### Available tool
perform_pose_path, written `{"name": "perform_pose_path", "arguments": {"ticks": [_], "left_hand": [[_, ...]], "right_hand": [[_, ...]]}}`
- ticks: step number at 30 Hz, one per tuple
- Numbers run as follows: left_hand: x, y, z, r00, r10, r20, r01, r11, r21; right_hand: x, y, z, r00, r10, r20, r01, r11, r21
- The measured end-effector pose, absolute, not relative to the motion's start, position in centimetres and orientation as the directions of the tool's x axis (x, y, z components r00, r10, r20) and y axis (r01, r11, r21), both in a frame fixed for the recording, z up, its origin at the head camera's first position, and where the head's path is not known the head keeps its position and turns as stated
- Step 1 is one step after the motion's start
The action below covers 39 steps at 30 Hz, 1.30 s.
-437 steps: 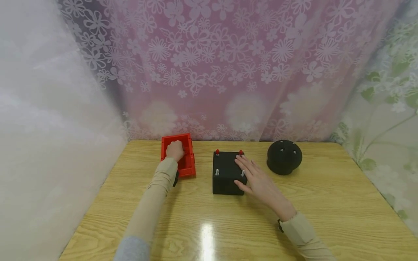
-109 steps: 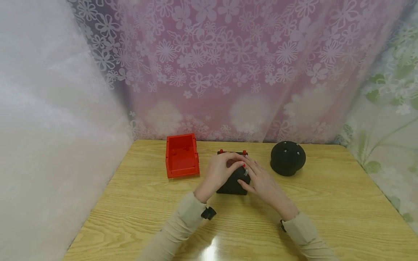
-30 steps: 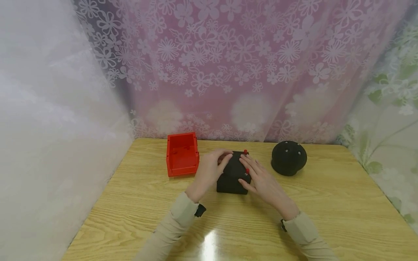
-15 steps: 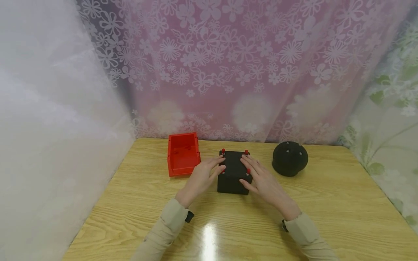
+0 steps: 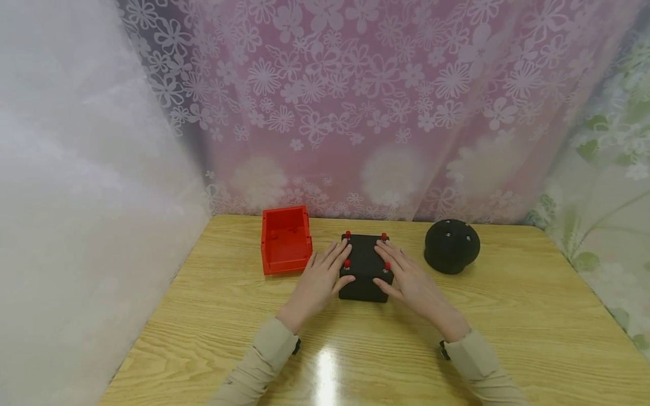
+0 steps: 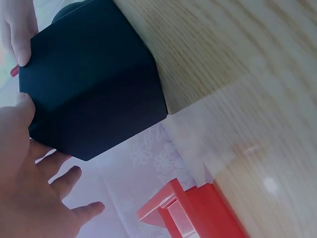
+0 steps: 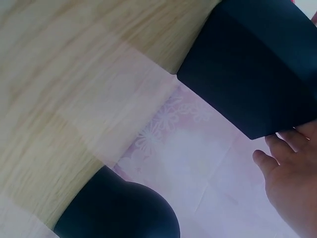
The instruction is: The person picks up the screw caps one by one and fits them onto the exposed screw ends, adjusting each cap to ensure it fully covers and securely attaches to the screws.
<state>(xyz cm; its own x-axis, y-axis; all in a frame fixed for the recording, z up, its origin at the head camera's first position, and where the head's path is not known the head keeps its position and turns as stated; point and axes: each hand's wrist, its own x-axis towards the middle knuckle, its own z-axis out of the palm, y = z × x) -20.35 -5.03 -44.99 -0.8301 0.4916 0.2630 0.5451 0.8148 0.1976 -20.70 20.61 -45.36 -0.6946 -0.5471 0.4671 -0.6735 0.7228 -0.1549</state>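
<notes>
A black box (image 5: pixel 364 256) stands in the middle of the table, with a small red cap (image 5: pixel 347 263) on a metal pin near each corner of its top. My left hand (image 5: pixel 315 282) rests against the box's left edge, fingers straight over the top and thumb at the front. On the opposite edge my right hand (image 5: pixel 413 285) lies the same way. Nothing is pinched by either hand. In the left wrist view the box's plain side (image 6: pixel 94 84) shows, with the left thumb and fingers touching its edge. The right wrist view shows the right fingers under its edge (image 7: pixel 247 69).
Left of the box sits a red open bin (image 5: pixel 286 266), with a few small red pieces (image 5: pixel 274 234) inside. To the right stands a black rounded object (image 5: pixel 451 251) with metal pins on top. A floral curtain (image 5: pixel 325 113) hangs behind the wooden table (image 5: pixel 228 316).
Earlier my left hand reached into the red bin, then worked a red cap at the front right pin. Both front pins, bare before, now carry caps. The left hand has settled on the box's left edge.
</notes>
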Motion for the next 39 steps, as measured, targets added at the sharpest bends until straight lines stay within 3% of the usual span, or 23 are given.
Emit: {"name": "perform_pose_path", "arguments": {"ticks": [8, 22, 32, 39], "left_hand": [[-19.9, -4.8, -45.1, -0.829, 0.473, 0.298, 0.534, 0.828, 0.172], [-19.2, -4.5, -45.1, -0.817, 0.449, 0.362, 0.511, 0.855, 0.092], [-19.3, -4.2, -45.1, -0.802, 0.447, 0.397, 0.511, 0.857, 0.069], [-20.0, -4.1, -45.4, -0.802, 0.438, 0.406, 0.499, 0.865, 0.052]], "right_hand": [[-20.4, 21.0, -45.1, -0.694, -0.539, 0.478, -0.668, 0.730, -0.146], [-18.2, 20.7, -45.4, -0.686, -0.466, 0.559, -0.517, 0.852, 0.076], [-18.5, 20.2, -45.7, -0.648, -0.455, 0.611, -0.547, 0.836, 0.043], [-19.1, 20.1, -45.6, -0.671, -0.457, 0.584, -0.538, 0.842, 0.041]]}}
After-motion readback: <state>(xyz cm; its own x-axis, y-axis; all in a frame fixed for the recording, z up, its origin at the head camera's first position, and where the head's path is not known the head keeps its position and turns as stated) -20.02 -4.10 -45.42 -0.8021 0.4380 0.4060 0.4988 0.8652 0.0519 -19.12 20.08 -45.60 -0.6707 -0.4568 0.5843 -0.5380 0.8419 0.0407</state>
